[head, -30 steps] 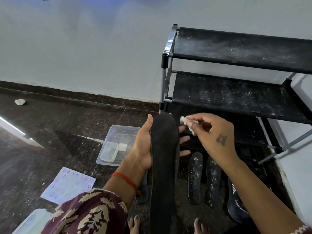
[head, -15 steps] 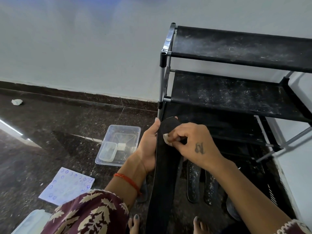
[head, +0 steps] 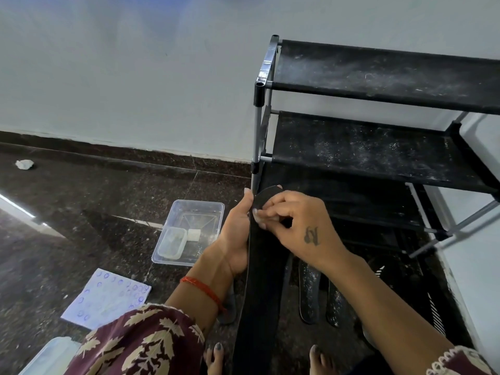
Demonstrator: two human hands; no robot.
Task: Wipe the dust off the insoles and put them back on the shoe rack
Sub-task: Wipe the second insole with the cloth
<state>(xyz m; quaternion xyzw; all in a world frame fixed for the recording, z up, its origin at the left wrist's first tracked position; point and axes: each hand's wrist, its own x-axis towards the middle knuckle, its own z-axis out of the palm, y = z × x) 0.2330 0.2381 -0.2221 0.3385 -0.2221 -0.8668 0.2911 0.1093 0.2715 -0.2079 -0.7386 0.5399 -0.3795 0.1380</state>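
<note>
Black and long, the insole (head: 259, 280) is held up in front of the person, its rounded end pointing toward the shoe rack (head: 378, 147) and its other end going down out of the picture between the bare feet. The left hand (head: 235, 239) supports it from the left side, with the palm against its edge and the thumb lying along the upper part; the fingers go behind the insole and I cannot see them. The right hand (head: 292, 226) is on the upper part of the insole, and its fingertips pinch a small white wipe (head: 258, 215) and press it on the black surface near the rounded end. Under the hands, on the dark stone floor (head: 81, 226), two more insoles (head: 308, 293) lie side by side, both covered with white dust. The shoe rack stands just behind, against the pale wall (head: 135, 77); it has black fabric shelves, also dusty, and a metal frame. To the left of the hands there is a clear plastic container (head: 189, 234) on the floor, with a smaller clear box and a little white piece inside it. Nearer to the person lies a white sheet with blue marks (head: 108, 299). Far away at the left a crumpled white scrap (head: 24, 164) rests near the skirting.
</note>
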